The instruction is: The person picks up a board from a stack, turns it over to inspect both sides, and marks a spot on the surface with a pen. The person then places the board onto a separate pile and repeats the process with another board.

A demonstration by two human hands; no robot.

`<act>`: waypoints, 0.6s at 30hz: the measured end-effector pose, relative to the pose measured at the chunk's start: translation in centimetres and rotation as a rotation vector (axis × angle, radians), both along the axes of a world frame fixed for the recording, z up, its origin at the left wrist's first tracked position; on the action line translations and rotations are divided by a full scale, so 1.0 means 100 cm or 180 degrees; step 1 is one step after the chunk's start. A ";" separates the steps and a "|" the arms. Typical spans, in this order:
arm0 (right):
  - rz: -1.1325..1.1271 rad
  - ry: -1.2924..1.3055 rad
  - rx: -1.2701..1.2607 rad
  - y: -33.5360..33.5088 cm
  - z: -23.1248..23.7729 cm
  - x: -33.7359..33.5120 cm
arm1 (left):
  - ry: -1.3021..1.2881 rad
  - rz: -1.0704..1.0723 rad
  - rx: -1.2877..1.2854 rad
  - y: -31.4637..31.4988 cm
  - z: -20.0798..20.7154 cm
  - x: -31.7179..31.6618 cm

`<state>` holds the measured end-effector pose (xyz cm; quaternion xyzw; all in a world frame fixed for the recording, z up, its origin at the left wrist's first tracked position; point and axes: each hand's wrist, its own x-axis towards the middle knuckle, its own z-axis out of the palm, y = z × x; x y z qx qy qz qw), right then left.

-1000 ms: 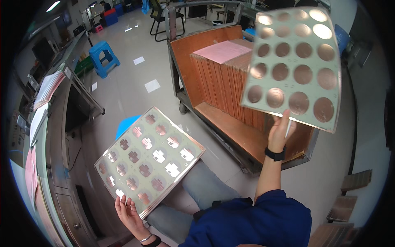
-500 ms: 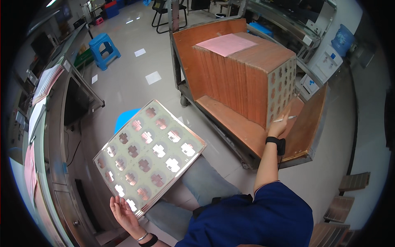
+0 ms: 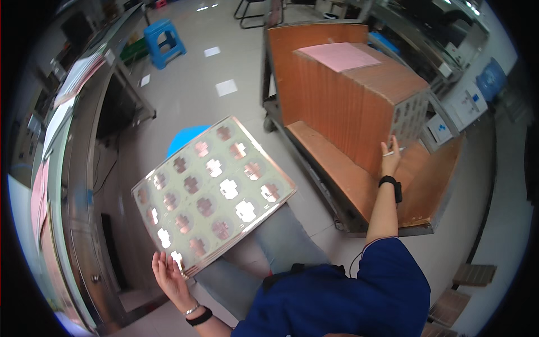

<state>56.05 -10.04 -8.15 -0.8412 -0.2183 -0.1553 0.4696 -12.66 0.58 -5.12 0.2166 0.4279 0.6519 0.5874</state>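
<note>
A thin patterned panel [image 3: 216, 194], grey-green with rows of coppery cross-shaped patches, lies tilted in front of me above my knees. Several edges show along its near side, so more panels seem to be under it. Beside its near left corner is my left hand [image 3: 173, 285], fingers stretched out and holding nothing; whether they touch the edge I cannot tell. Farther right, my right hand [image 3: 389, 163] holds a slim white pen [image 3: 394, 151] between its fingers. Its fingertips are at the near end of a tall stack of copper-coloured panels [image 3: 348, 106].
The stack stands in a wood-lined metal cart [image 3: 323, 149], a pink sheet [image 3: 339, 56] on top. A long workbench [image 3: 92, 151] runs along the left. Blue stools, one [image 3: 163, 44] farther off, stand on the floor. A water dispenser [image 3: 463, 106] is at the far right.
My view has swung, so the cart and panel appear farther right. My right hand has drawn slightly back from the stack's end face, still with the pen. My left hand stays by the panel's corner.
</note>
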 end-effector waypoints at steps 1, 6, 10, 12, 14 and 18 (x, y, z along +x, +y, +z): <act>0.0232 -0.0065 0.0020 0.002 0.003 -0.005 | -0.0009 0.0003 0.0005 0.002 -0.002 -0.003; 0.0286 -0.0587 0.0964 0.037 0.033 -0.085 | 0.0524 0.0385 -0.0171 0.018 -0.015 -0.020; 0.1681 -0.0237 0.0485 0.090 0.039 -0.170 | 0.1369 0.0670 -0.0185 0.034 -0.032 -0.025; 0.2451 -0.0059 0.0009 0.109 0.036 -0.207 | 0.1752 0.0631 -0.0313 0.040 -0.042 -0.026; 0.2938 -0.0191 -0.0163 0.134 0.028 -0.237 | 0.1515 0.0477 -0.0430 0.047 -0.050 -0.027; 0.3304 -0.0171 -0.0738 0.155 0.010 -0.283 | 0.2048 0.0049 -0.0806 0.056 -0.055 -0.030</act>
